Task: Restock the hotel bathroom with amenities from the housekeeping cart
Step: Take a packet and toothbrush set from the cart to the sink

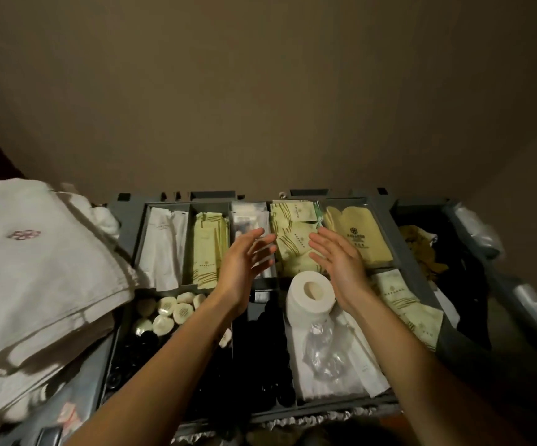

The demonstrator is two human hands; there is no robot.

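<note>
The grey housekeeping cart tray point(386, 207) lies below me, split into compartments. My left hand point(244, 262) hovers over the middle compartments, fingers straight and spread, holding nothing. My right hand point(337, 262) floats palm inward beside it, also empty, just above a white toilet paper roll point(309, 297). Pale green sachets point(288, 249) fill the compartment between the two hands. More green packets point(209, 249) and white packets point(161, 246) sit further left. Small round wrapped soaps point(170, 312) lie under my left forearm.
A stack of folded white towels point(38, 268) covers the cart's left end. Yellow mitts point(357, 239) fill the back right compartment. Clear plastic bags point(321, 349) and white packets lie in the front right section. Dark bottles point(260, 342) fill the front middle. A beige wall stands behind.
</note>
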